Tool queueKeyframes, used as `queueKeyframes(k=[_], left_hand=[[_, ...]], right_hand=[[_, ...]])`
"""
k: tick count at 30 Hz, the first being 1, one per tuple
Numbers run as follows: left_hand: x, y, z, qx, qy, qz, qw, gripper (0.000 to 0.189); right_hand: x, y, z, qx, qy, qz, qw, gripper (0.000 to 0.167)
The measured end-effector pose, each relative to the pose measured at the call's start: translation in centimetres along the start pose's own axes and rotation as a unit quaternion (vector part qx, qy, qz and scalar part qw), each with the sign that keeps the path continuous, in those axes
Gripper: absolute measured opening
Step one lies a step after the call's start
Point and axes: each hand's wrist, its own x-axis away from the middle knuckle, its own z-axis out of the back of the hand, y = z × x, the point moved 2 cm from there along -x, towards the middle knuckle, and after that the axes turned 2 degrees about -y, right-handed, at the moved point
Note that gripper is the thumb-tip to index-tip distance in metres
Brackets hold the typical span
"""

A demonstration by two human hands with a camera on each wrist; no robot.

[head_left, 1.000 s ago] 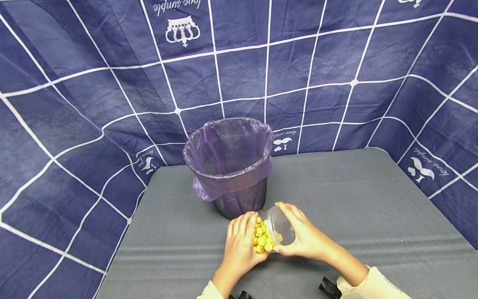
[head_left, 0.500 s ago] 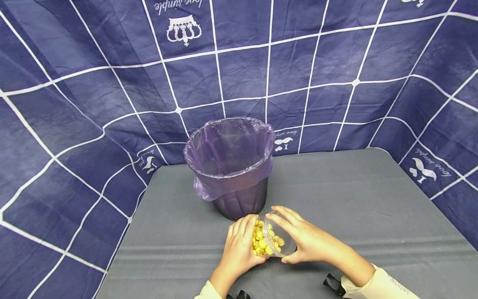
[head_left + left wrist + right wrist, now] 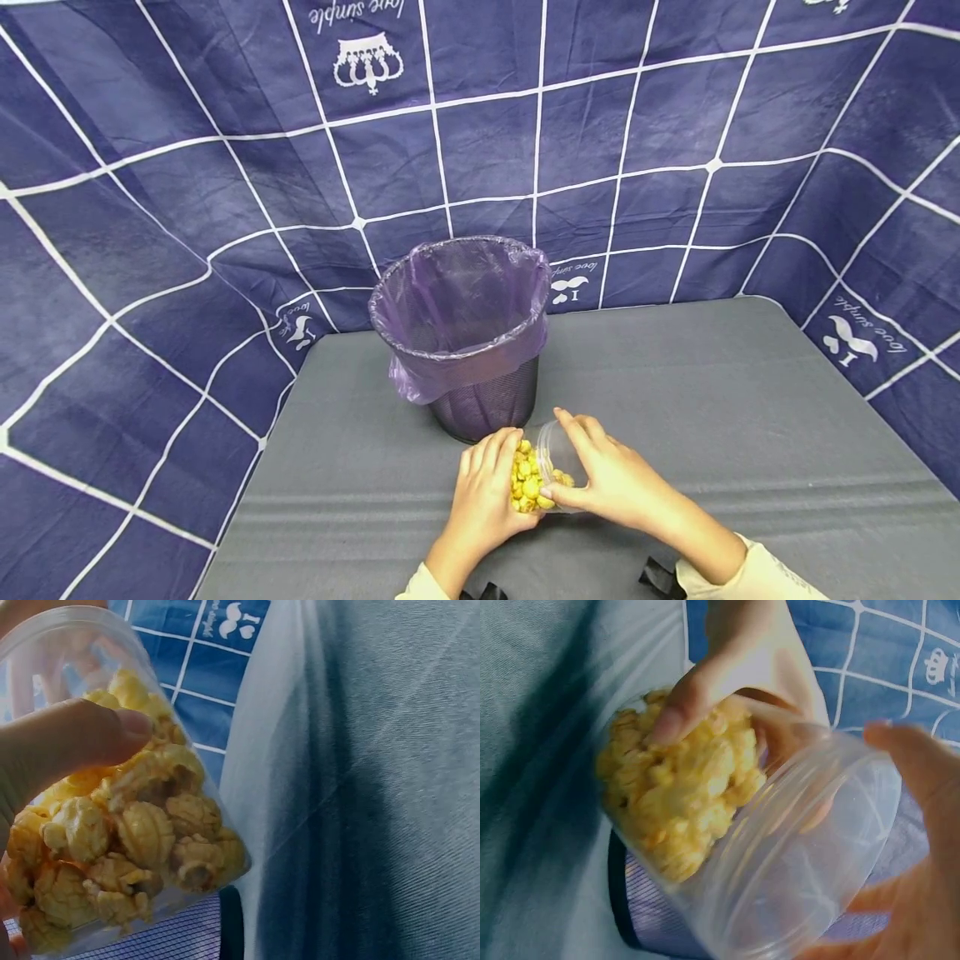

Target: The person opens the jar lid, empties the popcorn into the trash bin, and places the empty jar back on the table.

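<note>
With the left hand (image 3: pixel 483 483) gripping the tilted jar (image 3: pixel 705 889) near the bin (image 3: pixel 487 408) and the right hand (image 3: pixel 611 479) holding its lid (image 3: pixel 802 847), turning evenly without squeezing should work best.

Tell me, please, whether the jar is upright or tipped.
Tipped: the left hand holds the jar sideways, its rim facing the right hand.

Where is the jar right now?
Low in the head view, slightly right of center: the jar is between the left hand and right hand, in front of the bin.
</note>
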Motion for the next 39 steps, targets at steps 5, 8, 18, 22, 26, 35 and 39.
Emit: queueKeyframes(k=[5,8,18,22,26,35,39], left_hand=[[0.1,-0.2,0.1,0.003,-0.005,-0.005,1.0000,0.100],[0.2,-0.2,0.1,0.010,-0.014,-0.002,0.9998,0.100],[0.0,0.0,0.0,0.005,-0.003,0.006,1.0000,0.104],[0.1,0.0,-0.1,0.003,-0.003,0.003,1.0000,0.104],[0.2,-0.1,0.0,0.003,-0.014,0.009,0.9999,0.103],[0.2,-0.1,-0.2,0.001,-0.010,0.011,0.9999,0.105],[0.2,0.0,-0.2,0.000,-0.008,0.005,1.0000,0.105]], right_hand=[[-0.1,0.7,0.2,-0.012,-0.016,0.122,0.9924,0.095],[-0.1,1.2,0.5,-0.018,-0.034,0.175,0.9838,0.106],[0.2,0.1,0.9,-0.004,-0.046,-0.059,0.9972,0.095],[0.0,0.0,1.0,0.001,-0.049,-0.017,0.9986,0.091],[-0.1,0.7,1.2,-0.033,-0.058,0.111,0.9916,0.094],[0.0,0.4,1.2,-0.043,-0.056,-0.013,0.9974,0.102],[-0.1,-0.3,0.9,-0.022,-0.058,-0.090,0.9941,0.097]])
